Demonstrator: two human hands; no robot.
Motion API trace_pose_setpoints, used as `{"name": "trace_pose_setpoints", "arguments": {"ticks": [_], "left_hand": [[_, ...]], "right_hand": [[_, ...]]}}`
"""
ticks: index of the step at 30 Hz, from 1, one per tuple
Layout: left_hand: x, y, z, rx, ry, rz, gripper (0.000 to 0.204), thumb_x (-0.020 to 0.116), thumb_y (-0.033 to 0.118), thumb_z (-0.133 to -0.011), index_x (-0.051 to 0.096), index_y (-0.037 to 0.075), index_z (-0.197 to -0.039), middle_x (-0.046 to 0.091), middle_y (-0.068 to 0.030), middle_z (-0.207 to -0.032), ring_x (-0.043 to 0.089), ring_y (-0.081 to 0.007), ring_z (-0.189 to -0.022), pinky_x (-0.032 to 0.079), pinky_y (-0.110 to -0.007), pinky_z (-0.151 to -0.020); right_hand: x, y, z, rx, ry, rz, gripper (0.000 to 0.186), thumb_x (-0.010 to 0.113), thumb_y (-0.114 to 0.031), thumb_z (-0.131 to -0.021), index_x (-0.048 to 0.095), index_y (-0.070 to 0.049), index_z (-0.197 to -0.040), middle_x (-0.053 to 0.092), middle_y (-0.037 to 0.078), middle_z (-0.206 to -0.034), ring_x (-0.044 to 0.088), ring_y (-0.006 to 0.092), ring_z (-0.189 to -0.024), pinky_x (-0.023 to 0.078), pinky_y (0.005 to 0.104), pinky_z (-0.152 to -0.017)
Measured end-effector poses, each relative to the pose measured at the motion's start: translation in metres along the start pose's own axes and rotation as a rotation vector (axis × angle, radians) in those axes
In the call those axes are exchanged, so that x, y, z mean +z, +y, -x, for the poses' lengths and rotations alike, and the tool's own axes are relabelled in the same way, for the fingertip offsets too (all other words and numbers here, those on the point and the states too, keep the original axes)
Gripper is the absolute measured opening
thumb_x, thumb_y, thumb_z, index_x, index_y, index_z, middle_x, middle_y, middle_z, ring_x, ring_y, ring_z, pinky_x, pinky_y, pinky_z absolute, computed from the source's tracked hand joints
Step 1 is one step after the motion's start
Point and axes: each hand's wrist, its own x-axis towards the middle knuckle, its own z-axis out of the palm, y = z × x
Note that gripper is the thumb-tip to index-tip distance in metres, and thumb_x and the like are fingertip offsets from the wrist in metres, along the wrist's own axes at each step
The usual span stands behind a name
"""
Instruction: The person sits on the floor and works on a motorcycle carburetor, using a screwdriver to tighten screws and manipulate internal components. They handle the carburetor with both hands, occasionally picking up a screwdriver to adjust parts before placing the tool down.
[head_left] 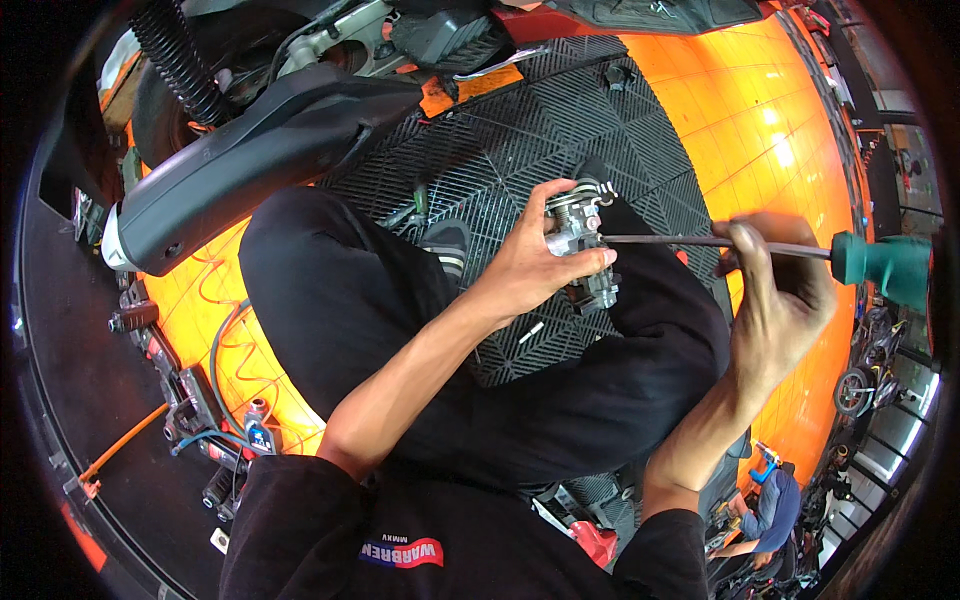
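My left hand (535,255) grips a silver metal component (577,228), resembling a carburetor, above my crossed legs (330,290). The part has a bracket at its top and my thumb lies across its front. My right hand (775,290), slightly smeared at the fingers, is curled round the long thin shaft of a screwdriver (680,241) with a large teal handle (880,268) at the far right. The shaft runs horizontally to the part's right side; its tip is too small to make out where it meets the metal.
A black curved panel (250,160) and scooter parts (430,35) lie ahead and left on a ribbed mat (510,110) over the orange floor (760,120). Hoses (215,340) and bottles line the left. A co-worker (770,510) is at lower right, near motorbikes.
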Motion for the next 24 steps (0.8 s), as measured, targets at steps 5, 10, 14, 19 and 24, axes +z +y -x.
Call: {"name": "trace_pose_setpoints", "arguments": {"ticks": [5, 10, 14, 19, 24], "left_hand": [[0.001, -0.003, -0.003, 0.020, -0.003, 0.007, 0.089, 0.086, 0.015, -0.082, 0.030, 0.011, -0.151, 0.061, -0.0101, -0.113, 0.063, -0.0173, -0.104, 0.054, -0.034, -0.092], [0.002, -0.003, -0.001, 0.014, -0.018, -0.007, 0.085, 0.084, 0.013, -0.083, 0.034, 0.015, -0.152, 0.063, -0.0113, -0.115, 0.062, -0.0183, -0.108, 0.052, -0.035, -0.096], [0.002, -0.005, -0.002, 0.007, -0.019, -0.019, 0.085, 0.085, 0.013, -0.083, 0.035, 0.015, -0.152, 0.063, -0.0118, -0.117, 0.062, -0.0181, -0.108, 0.052, -0.035, -0.095], [0.001, 0.000, 0.000, 0.012, -0.040, -0.005, 0.084, 0.084, 0.012, -0.084, 0.034, 0.014, -0.152, 0.064, -0.0116, -0.116, 0.063, -0.0182, -0.107, 0.052, -0.034, -0.095], [0.003, -0.002, -0.001, 0.008, -0.030, 0.006, 0.083, 0.083, 0.012, -0.085, 0.034, 0.015, -0.152, 0.064, -0.0114, -0.116, 0.063, -0.0181, -0.107, 0.052, -0.034, -0.095]], "right_hand": [[0.001, -0.010, -0.003, 0.034, -0.044, -0.181, 0.013, 0.065, 0.001, -0.096, 0.069, 0.009, -0.106, 0.074, 0.013, -0.091, 0.065, 0.0110, -0.074, 0.053, 0.0238, -0.065], [0.000, 0.001, 0.000, -0.013, -0.010, -0.059, 0.018, 0.068, 0.004, -0.093, 0.068, 0.009, -0.111, 0.075, 0.014, -0.099, 0.067, 0.0132, -0.078, 0.054, 0.0251, -0.070], [-0.001, -0.006, -0.002, 0.056, -0.098, -0.206, 0.023, 0.068, 0.005, -0.092, 0.067, 0.009, -0.115, 0.075, 0.015, -0.104, 0.066, 0.0114, -0.081, 0.053, 0.0239, -0.070], [-0.003, 0.003, -0.001, -0.059, -0.066, 0.002, 0.023, 0.064, 0.000, -0.097, 0.067, 0.009, -0.118, 0.075, 0.015, -0.102, 0.064, 0.0103, -0.077, 0.053, 0.0228, -0.068], [0.001, -0.006, -0.003, -0.017, -0.111, -0.111, 0.022, 0.062, -0.002, -0.099, 0.067, 0.008, -0.117, 0.075, 0.015, -0.103, 0.068, 0.0112, -0.079, 0.053, 0.0233, -0.069]]}}
